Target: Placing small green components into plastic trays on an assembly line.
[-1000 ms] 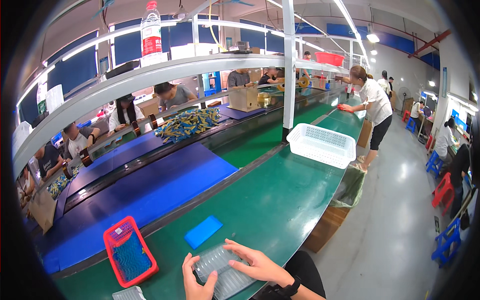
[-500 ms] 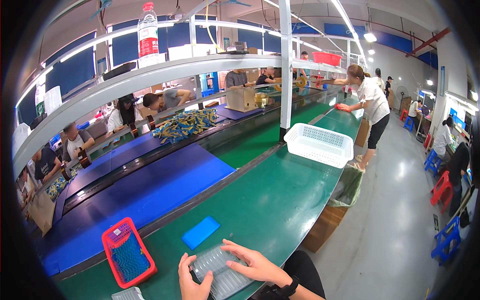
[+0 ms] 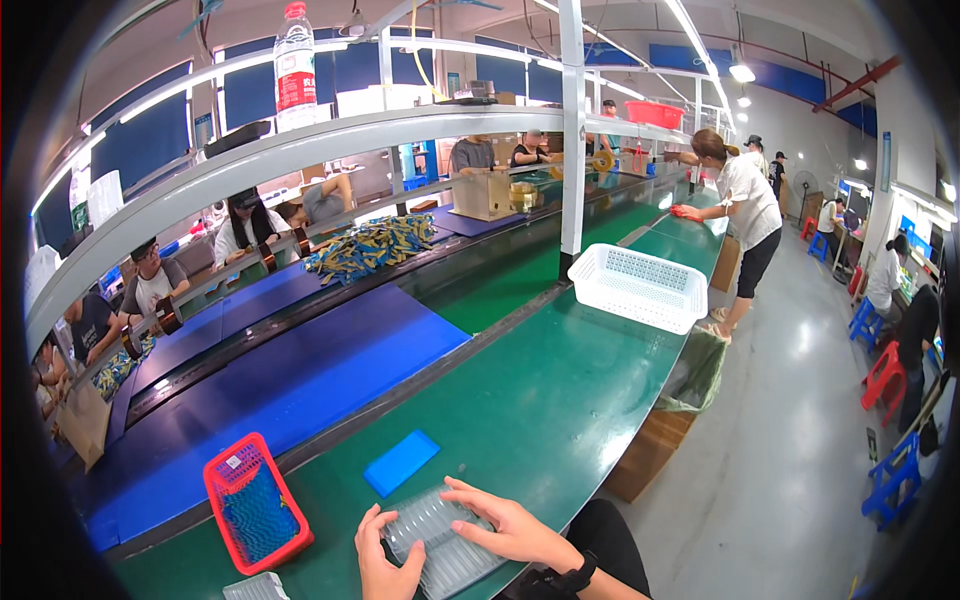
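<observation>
gripping clear tray [image 3: 455, 560] at sides, left hand [image 3: 386, 562], right hand [image 3: 522, 532], near green bench edge [image 3: 588, 490], gap before blue pad [image 3: 402, 463]

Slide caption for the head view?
Left hand and right hand hold clear ribbed plastic packaging, with a flat blue rectangle and red basket nearby.

left hand [image 3: 384, 565]: bare, slender fingers | right hand [image 3: 515, 530]: bare | right-side black wristband [image 3: 578, 573] | black legwear [image 3: 612, 545]
</observation>
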The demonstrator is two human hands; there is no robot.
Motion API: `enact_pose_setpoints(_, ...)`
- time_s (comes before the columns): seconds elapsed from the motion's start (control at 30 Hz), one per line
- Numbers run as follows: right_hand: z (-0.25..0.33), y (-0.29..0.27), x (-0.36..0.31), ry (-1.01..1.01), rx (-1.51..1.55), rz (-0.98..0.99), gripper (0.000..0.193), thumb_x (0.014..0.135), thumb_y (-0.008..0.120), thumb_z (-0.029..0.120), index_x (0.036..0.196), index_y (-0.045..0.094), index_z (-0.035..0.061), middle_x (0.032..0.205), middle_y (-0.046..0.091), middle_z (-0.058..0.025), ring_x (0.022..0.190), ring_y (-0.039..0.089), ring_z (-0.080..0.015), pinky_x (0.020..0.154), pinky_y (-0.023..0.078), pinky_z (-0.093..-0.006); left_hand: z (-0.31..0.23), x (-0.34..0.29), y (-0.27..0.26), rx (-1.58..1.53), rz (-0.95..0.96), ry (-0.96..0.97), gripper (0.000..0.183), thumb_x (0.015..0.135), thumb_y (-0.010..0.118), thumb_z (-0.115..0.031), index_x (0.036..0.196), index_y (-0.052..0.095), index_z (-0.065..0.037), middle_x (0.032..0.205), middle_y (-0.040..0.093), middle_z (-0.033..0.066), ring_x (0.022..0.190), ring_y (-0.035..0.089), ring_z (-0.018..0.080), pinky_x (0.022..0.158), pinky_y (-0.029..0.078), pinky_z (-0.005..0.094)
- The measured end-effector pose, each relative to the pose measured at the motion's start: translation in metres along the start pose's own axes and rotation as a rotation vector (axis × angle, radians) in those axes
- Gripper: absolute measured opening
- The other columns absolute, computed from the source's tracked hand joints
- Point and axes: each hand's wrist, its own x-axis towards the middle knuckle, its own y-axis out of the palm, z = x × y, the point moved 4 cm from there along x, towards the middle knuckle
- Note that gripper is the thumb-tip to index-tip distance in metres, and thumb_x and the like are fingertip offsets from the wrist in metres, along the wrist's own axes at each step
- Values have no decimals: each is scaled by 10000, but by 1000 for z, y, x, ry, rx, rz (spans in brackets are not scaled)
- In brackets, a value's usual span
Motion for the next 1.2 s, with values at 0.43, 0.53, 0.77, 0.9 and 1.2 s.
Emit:
enact_pose_setpoints(0.43, 0, 0, 0, -1, -23, -1, 494, 1033, 663, 302, 1468, 584, 83, 1671, 399, -164, 1431, 524, -305, 1080, 470, -395, 4, 1, 0, -30, 13, 1, 599, 836, 795, -84, 1390, 572, -30, 1474, 536, 200, 1341, 519, 350, 1113, 432, 415)
enact_pose_setpoints(0.53, -1, -2, 0, -7, -49, -10, 493, 1032, 664, 310, 1464, 588, 85, 1666, 411, -157, 1410, 543, -297, 1053, 483, -383, 6, 3, 2, -21, 26, 6, 601, 844, 793, -83, 1397, 567, -25, 1448, 555, 190, 1324, 532, 341, 1107, 436, 411)
enact_pose_setpoints(0.77, 1, -1, 0, -11, -35, -3, 490, 1032, 661, 314, 1463, 591, 92, 1668, 412, -147, 1376, 562, -276, 985, 499, -358, 0, 1, -1, -73, 15, -48, 611, 854, 787, -88, 1411, 549, -13, 1406, 580, 177, 1293, 558, 318, 1096, 442, 401)
enact_pose_setpoints(0.9, -2, -1, 0, 5, -52, -10, 490, 1031, 662, 313, 1462, 592, 91, 1668, 411, -149, 1368, 567, -271, 980, 501, -356, 0, 2, -1, -100, 31, -102, 617, 862, 784, -89, 1422, 536, -9, 1395, 584, 178, 1292, 561, 317, 1094, 444, 394)
enact_pose_setpoints(1.2, 5, 0, 0, 12, -67, 9, 513, 1029, 664, 306, 1485, 572, 88, 1672, 390, -183, 1441, 515, -318, 1065, 477, -397, 7, 4, -1, -131, -7, -94, 562, 896, 778, -98, 1396, 551, 21, 1389, 604, 180, 1295, 578, 299, 1087, 457, 388)
